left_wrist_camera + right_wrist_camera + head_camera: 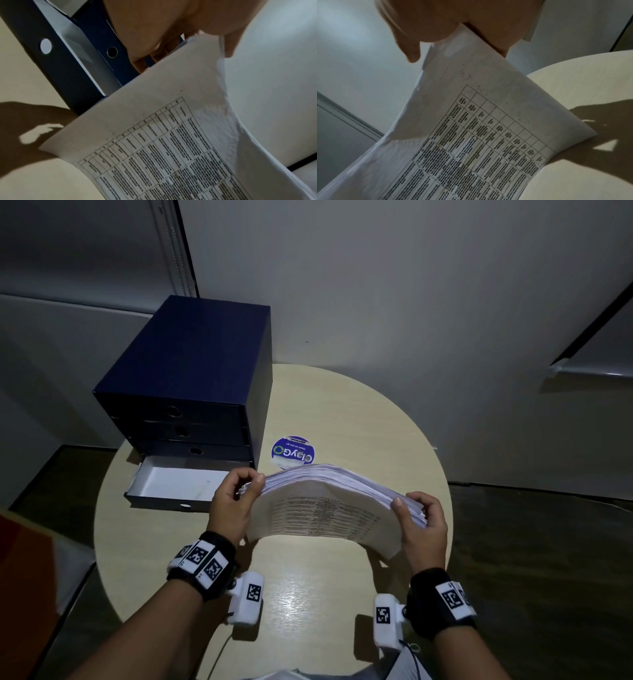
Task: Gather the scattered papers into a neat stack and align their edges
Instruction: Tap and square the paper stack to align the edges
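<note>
A thick stack of white papers (pixel 325 508) stands on its long edge above the round table (pixel 308 594), bowed upward in the middle. The near sheet carries a printed table of text (pixel 171 155) (pixel 479 142). My left hand (pixel 236 498) grips the stack's left end, thumb on the near side and fingers behind. My right hand (pixel 423 525) grips the right end the same way. In the left wrist view the left hand (pixel 171 33) pinches the sheets' upper corner. In the right wrist view the right hand (pixel 453 27) does likewise.
A dark blue drawer box (pixel 191 378) stands at the table's back left, its bottom drawer (pixel 174 487) pulled out and showing a white inside. A round blue sticker (pixel 293 451) lies behind the papers. Walls stand close behind the table.
</note>
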A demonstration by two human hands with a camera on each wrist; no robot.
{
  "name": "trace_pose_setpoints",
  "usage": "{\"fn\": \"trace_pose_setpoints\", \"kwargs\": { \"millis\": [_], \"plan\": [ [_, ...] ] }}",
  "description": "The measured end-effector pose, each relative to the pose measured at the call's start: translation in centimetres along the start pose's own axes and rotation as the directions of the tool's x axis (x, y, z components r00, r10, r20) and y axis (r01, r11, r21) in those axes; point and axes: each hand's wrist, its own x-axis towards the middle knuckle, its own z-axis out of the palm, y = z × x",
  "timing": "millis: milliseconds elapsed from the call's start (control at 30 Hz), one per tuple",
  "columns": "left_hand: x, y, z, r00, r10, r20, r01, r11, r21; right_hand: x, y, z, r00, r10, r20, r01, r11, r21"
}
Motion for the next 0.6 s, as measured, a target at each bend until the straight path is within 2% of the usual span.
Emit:
{"fn": "trace_pose_setpoints", "kwargs": {
  "millis": [133, 333, 467, 600],
  "plan": [
    [0.5, -0.3, 0.4, 0.998, 0.002, -0.063, -0.001, 1.000, 0.021, 0.1, -0.1, 0.5, 0.996, 0.084, -0.041, -0.083, 0.996, 0.029],
    [1.1, -0.2, 0.0, 0.994, -0.013, -0.106, 0.022, 0.996, 0.084, 0.2, -0.6, 0.5, 0.993, 0.010, -0.121, -0.013, 1.000, -0.024],
    [1.0, -0.1, -0.1, 0.996, 0.040, -0.081, -0.032, 0.995, 0.098, 0.2, -0.8, 0.4, 0.992, -0.002, -0.123, 0.001, 1.000, -0.012],
    [1.2, -0.2, -0.2, 0.992, 0.046, -0.116, -0.032, 0.993, 0.117, 0.7, -0.7, 0.3, 0.989, -0.019, -0.149, 0.011, 0.998, -0.057]
  ]
}}
